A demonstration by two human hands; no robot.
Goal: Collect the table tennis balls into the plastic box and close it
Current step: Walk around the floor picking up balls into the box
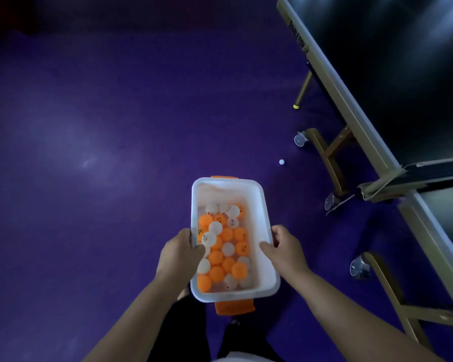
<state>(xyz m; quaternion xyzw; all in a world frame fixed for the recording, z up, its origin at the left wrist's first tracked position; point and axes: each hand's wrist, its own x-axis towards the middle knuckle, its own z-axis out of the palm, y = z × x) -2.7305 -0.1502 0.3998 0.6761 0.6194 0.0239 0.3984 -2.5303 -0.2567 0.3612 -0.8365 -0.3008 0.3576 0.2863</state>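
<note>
A white translucent plastic box (262, 205) with orange latches at both ends is carried in front of me, lid off. Several orange and white table tennis balls (226, 246) lie inside it. My left hand (179, 253) grips the box's left rim, thumb over the edge. My right hand (283, 246) grips the right rim. One loose white ball (281, 162) lies on the purple floor beyond the box, near the table's legs. No lid is in view.
A table tennis table (392, 82) runs along the right side, with gold legs and castor wheels (300, 139) on the floor. The net post (385, 184) sticks out at its edge. Purple floor (102, 152) stretches to the left and ahead.
</note>
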